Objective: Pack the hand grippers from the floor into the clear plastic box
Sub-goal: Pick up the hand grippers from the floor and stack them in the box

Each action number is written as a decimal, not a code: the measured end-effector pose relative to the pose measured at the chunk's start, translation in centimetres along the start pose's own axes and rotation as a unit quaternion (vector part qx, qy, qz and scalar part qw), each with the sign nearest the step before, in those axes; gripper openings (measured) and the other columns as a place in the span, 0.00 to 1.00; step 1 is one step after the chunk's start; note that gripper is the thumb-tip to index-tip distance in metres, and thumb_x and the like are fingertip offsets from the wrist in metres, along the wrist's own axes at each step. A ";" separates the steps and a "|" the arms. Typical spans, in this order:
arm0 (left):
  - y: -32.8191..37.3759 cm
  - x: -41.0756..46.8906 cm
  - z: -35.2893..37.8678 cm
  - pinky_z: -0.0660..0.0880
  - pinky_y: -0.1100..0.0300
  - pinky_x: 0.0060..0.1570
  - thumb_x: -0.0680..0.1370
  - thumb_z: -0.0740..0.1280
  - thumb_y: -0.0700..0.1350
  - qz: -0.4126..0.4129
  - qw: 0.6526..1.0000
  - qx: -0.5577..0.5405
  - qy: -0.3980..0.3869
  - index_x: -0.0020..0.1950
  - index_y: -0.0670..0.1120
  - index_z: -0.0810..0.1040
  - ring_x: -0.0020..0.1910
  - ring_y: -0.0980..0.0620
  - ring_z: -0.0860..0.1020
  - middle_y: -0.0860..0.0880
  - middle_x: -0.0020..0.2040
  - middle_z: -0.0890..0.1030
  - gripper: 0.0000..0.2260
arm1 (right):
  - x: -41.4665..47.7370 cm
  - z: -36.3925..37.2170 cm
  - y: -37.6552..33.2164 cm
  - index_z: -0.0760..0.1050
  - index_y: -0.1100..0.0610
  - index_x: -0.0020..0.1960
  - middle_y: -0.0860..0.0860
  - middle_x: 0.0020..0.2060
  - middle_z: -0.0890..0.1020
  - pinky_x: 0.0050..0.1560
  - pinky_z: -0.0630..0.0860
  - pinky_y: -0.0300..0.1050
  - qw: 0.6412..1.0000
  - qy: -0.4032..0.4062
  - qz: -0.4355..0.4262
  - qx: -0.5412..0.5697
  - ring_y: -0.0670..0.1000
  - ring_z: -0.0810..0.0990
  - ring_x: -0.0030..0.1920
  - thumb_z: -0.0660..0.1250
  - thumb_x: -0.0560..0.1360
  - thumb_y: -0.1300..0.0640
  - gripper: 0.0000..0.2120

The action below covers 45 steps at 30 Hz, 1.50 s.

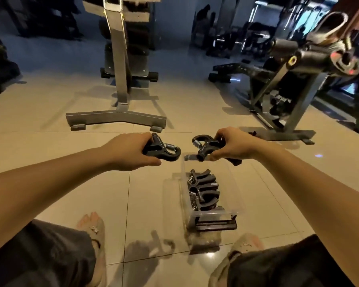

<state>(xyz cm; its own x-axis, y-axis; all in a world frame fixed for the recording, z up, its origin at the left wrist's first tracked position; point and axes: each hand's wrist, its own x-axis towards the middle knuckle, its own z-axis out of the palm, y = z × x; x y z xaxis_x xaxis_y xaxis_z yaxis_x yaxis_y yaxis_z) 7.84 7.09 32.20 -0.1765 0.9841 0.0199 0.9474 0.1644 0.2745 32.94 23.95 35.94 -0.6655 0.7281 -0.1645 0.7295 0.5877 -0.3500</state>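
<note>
My left hand (126,151) grips a black hand gripper (164,149) with a metal spring, held above the tiled floor to the left of the box. My right hand (232,146) grips a second black hand gripper (205,147) just above the far end of the clear plastic box (214,213). The box stands on the floor between my feet. Inside it, several black hand grippers (203,190) lie stacked in a row. Both held grippers have their spring ends facing each other, a small gap apart.
A grey machine stand (116,118) rises from the floor straight ahead. A black gym machine with a grey base (288,133) stands at the right. My sandalled feet (93,226) and knees flank the box. Pale glossy tiles surround it.
</note>
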 end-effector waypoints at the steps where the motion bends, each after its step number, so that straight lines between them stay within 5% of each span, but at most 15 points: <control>1: 0.6 1.0 0.4 0.78 0.56 0.45 0.74 0.70 0.64 0.003 1.000 0.007 -0.008 0.62 0.54 0.71 0.43 0.55 0.77 0.53 0.49 0.80 0.22 | 0.3 0.3 1.2 0.75 0.55 0.58 0.51 0.47 0.82 0.52 0.82 0.51 1.000 -0.002 0.001 -0.005 0.51 0.82 0.47 0.79 0.68 0.47 0.24; 5: 3.7 5.1 2.1 0.71 0.62 0.37 0.75 0.70 0.63 0.030 0.998 0.031 -0.034 0.57 0.55 0.69 0.41 0.56 0.76 0.55 0.45 0.77 0.19 | 0.9 1.1 5.9 0.75 0.53 0.56 0.49 0.46 0.81 0.52 0.81 0.53 0.998 -0.037 -0.006 -0.056 0.51 0.81 0.46 0.79 0.68 0.44 0.23; 13: 7.0 9.7 3.4 0.77 0.56 0.47 0.75 0.69 0.64 0.076 0.987 0.124 -0.063 0.57 0.55 0.70 0.43 0.54 0.76 0.54 0.47 0.78 0.19 | 3.9 2.1 9.5 0.75 0.53 0.55 0.50 0.46 0.81 0.49 0.81 0.54 0.990 -0.080 -0.027 -0.110 0.52 0.80 0.46 0.78 0.67 0.43 0.23; 20: 4.8 12.6 5.5 0.70 0.59 0.44 0.75 0.69 0.64 0.067 0.980 0.160 -0.096 0.59 0.54 0.70 0.44 0.53 0.75 0.56 0.46 0.76 0.20 | 8.0 3.2 12.9 0.76 0.52 0.60 0.49 0.49 0.81 0.51 0.80 0.52 0.975 -0.138 -0.038 -0.172 0.52 0.79 0.48 0.77 0.68 0.41 0.26; 25: 3.5 17.4 6.9 0.70 0.59 0.42 0.74 0.69 0.64 0.067 0.978 0.165 -0.111 0.59 0.54 0.71 0.43 0.52 0.76 0.56 0.46 0.76 0.21 | 11.6 3.2 15.9 0.76 0.52 0.58 0.49 0.47 0.81 0.36 0.82 0.47 0.983 -0.109 -0.011 -0.145 0.49 0.81 0.33 0.77 0.70 0.45 0.21; 28: 3.3 19.4 7.7 0.68 0.58 0.40 0.74 0.70 0.64 0.068 0.982 0.135 -0.113 0.56 0.55 0.70 0.41 0.53 0.74 0.56 0.44 0.75 0.19 | 13.8 3.9 17.9 0.75 0.52 0.59 0.49 0.47 0.81 0.32 0.82 0.46 0.984 -0.110 -0.007 -0.138 0.51 0.83 0.34 0.76 0.70 0.46 0.21; 33: 3.1 20.5 8.3 0.66 0.58 0.39 0.73 0.72 0.61 0.055 0.986 0.107 -0.116 0.52 0.56 0.67 0.40 0.54 0.73 0.59 0.39 0.71 0.18 | 15.8 6.7 19.4 0.73 0.50 0.60 0.47 0.48 0.79 0.46 0.82 0.50 0.989 -0.125 -0.037 -0.074 0.51 0.80 0.45 0.76 0.70 0.45 0.23; 38: 2.5 20.9 10.0 0.67 0.57 0.39 0.70 0.75 0.58 0.008 0.992 0.046 -0.121 0.49 0.56 0.68 0.41 0.52 0.74 0.60 0.40 0.72 0.18 | 16.4 10.8 19.7 0.71 0.50 0.59 0.50 0.49 0.80 0.40 0.83 0.53 0.979 -0.193 -0.052 -0.041 0.52 0.82 0.43 0.76 0.67 0.50 0.23; 45: 0.9 22.2 11.8 0.66 0.57 0.42 0.70 0.75 0.61 -0.008 0.990 0.093 -0.107 0.52 0.55 0.69 0.43 0.51 0.72 0.58 0.42 0.71 0.20 | 17.5 16.7 21.2 0.73 0.50 0.59 0.48 0.54 0.79 0.50 0.78 0.49 0.967 -0.194 -0.117 -0.117 0.51 0.78 0.51 0.75 0.67 0.47 0.23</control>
<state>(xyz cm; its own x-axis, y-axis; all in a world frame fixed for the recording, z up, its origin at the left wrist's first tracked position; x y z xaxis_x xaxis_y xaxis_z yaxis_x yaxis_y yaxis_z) 7.93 29.84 21.54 -0.1498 0.9696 -0.1935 0.9812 0.1699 0.0919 34.10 43.24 10.30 -0.7923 0.4061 -0.4553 0.5380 0.8170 -0.2076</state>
